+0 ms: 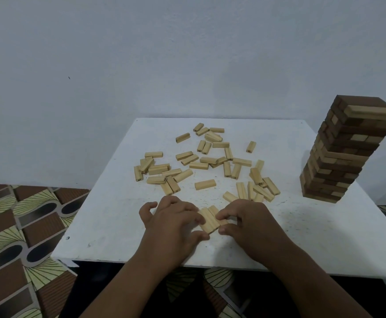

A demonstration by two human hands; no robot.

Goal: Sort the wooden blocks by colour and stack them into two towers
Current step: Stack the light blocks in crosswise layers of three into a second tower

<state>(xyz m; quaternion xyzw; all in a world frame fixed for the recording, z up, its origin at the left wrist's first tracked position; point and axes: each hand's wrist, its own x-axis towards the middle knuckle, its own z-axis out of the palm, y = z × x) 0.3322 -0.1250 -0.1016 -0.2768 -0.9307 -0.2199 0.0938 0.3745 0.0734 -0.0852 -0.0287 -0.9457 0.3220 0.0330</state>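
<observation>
My left hand [169, 216] and right hand [249, 222] pinch the pale-block row [209, 220] at lower centre by its sides: light, rigid, smooth wood, likely to slide on the bench [302, 237].

The square white table top [290, 226] carries fine dark speckling. The scattered rectangular wooden blocks [205, 184] are pale tan, some with small dark end markings. The tall block tower [339, 152] mixes dark brown and pale tan. The floor covering [15, 226] shows brown, black and cream-green ribbed patterning. The plain wall [187, 53] is bluish white.
</observation>
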